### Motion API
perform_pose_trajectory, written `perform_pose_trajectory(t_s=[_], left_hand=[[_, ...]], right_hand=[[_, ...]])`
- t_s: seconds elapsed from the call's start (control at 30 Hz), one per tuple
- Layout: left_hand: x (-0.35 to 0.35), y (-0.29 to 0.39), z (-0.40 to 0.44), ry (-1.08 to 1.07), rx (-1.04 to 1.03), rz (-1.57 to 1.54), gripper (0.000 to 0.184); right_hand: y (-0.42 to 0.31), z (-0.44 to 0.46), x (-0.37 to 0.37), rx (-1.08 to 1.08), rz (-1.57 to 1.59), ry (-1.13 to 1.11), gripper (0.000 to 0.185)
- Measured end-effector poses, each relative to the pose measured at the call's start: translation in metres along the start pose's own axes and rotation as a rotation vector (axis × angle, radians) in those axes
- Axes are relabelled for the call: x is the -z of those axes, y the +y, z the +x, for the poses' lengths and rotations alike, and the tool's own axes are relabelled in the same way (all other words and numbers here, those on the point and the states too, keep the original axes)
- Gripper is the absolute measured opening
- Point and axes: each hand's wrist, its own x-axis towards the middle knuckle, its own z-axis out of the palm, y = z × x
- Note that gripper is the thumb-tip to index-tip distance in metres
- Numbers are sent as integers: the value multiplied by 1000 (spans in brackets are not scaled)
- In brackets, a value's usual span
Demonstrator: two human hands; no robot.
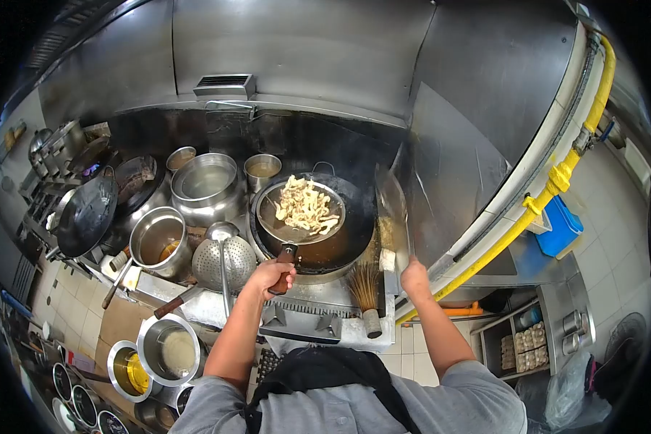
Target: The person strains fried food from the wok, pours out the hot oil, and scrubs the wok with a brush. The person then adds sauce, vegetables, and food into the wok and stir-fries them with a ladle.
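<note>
A cook's workstation seen from above through a round, wide lens. The left hand [267, 278] is closed firmly round the brown wooden handle [285, 262] of a strainer [266, 211]. The strainer is over the back left part of a large black wok [360, 206], and in it lies a heap of pale yellow strips [304, 208] (they look like food, though which kind I cannot tell). Brown liquid [317, 255] shows in the wok below the strainer's near edge.

The right hand [414, 279] is a fist at the right of the wok, gripping the thin shaft of a broad metal tool [392, 194]. Its head is tilted up beside the steel side panel [452, 173], seen nearly edge-on.

Between the hands, a bristle brush [364, 286] lies at the stove's front edge. Left of the wok, a ladle [223, 231] lies across a perforated skimmer [208, 269], near a pot [182, 265]. Behind them stands a bigger pot [195, 211] of cloudy liquid. On the far right, a yellow pipe [546, 194] runs past a blue bin [560, 228].
</note>
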Motion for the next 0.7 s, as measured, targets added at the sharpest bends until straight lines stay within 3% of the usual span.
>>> perform_pose_trajectory(t_s=[0.13,0.23,0.3,0.33,0.37,0.43,0.57,0.7], left_hand=[[-9,6,-20,-42,-102,47,5],[-11,12,-49,-12,-190,67,5],[-12,27,-56,21,-207,3,7],[-8,41,-55,6,-198,15,8],[-4,53,-56,-14,-196,25,8],[-3,67,-73,24,-229,-57,7],[43,78,-102,130,-311,-37,6],[89,77,-161,294,-367,-7,6]], right_hand=[[16,12,-14,41,3,-37,29],[-15,21,4,233,5,126,23],[-48,27,20,235,431,-97,19],[-88,16,42,1,683,-359,17],[-109,8,46,22,678,-385,17],[-141,3,48,-126,949,-692,23],[-206,-22,23,-136,1131,-1162,24],[-278,-73,-29,-150,1220,-1450,16]])
